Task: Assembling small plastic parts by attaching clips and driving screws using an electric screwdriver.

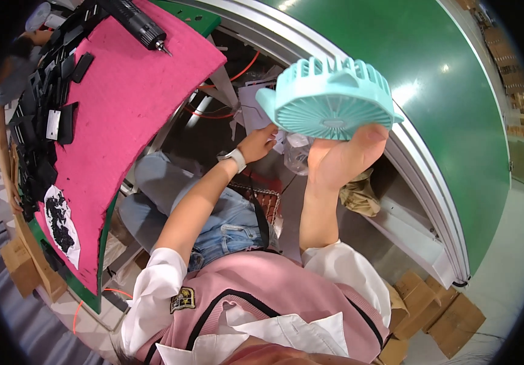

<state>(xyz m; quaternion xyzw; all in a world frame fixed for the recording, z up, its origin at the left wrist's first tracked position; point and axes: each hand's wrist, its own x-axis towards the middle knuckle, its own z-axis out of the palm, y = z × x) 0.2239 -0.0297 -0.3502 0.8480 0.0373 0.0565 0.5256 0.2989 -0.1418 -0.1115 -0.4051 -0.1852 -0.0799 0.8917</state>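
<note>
Fan of mint-green plastic point(334, 100), raised in front of the person, between the two work surfaces; from this view it overlaps the silvery rail point(423, 155) edging the glossy green tabletop point(444, 128). Round body, slotted side wall uppermost, ribs radiating across the flat grille to a small disc at centre. Any marking on disc too small to read.

Right hand point(347, 158): closed round the fan's near rim, thumb laid along the edge, other fingers mostly hidden behind it. Left hand point(259, 144): half curled, beside the fan's left side; cannot tell whether it touches the fan or holds anything. Pale wristband point(235, 159) on that wrist.

Clothing: ribbed pink knit vest point(247, 277) with black stripes; dark embroidered badge with yellow motif point(182, 300), lettering illegible at this scale.

To the left, fuzzy bright-pink mat point(146, 85) with cut edges. On it: black cylindrical power screwdriver with metal bit point(137, 25), flat black plastic pieces heaped along the far edge point(37, 134), small black bits on a white sheet point(61, 225).

Lower right, plain brown cardboard boxes point(456, 325).
</note>
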